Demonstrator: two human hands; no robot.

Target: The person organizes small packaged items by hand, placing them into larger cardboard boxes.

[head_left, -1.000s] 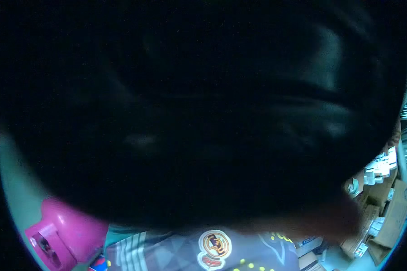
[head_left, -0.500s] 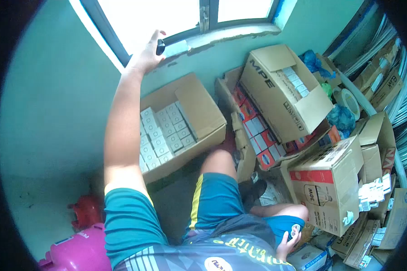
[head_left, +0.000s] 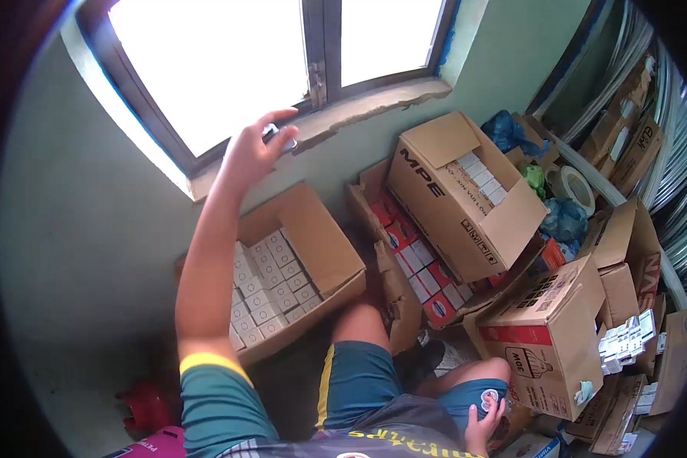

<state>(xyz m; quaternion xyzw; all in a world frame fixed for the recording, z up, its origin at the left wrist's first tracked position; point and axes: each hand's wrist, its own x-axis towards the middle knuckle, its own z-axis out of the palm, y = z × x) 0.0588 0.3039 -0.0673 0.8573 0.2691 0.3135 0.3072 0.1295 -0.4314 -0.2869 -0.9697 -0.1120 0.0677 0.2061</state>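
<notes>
My left hand (head_left: 256, 149) is stretched up in front of the window sill, thumb and fingers curled round a small dark object with a shiny face (head_left: 284, 139); I cannot tell its kind. Below that arm sits an open cardboard box (head_left: 332, 237) of small white boxes (head_left: 271, 282) in rows. My right hand (head_left: 482, 429) lies on my bent leg beside the round badge on the shorts, fingers apart and holding nothing.
Right of the white boxes, an MPE carton (head_left: 450, 206) leans on a torn box of red-and-white packs (head_left: 427, 267). A 30W bulb carton (head_left: 542, 343) stands near my knee. Pipes (head_left: 668, 168) line the far right. A red object (head_left: 149, 404) is at lower left.
My view has tilted upward, so the window and boxes sit lower in the picture. My left hand has turned at the sill, still holding the small object; the right stays on my leg.
</notes>
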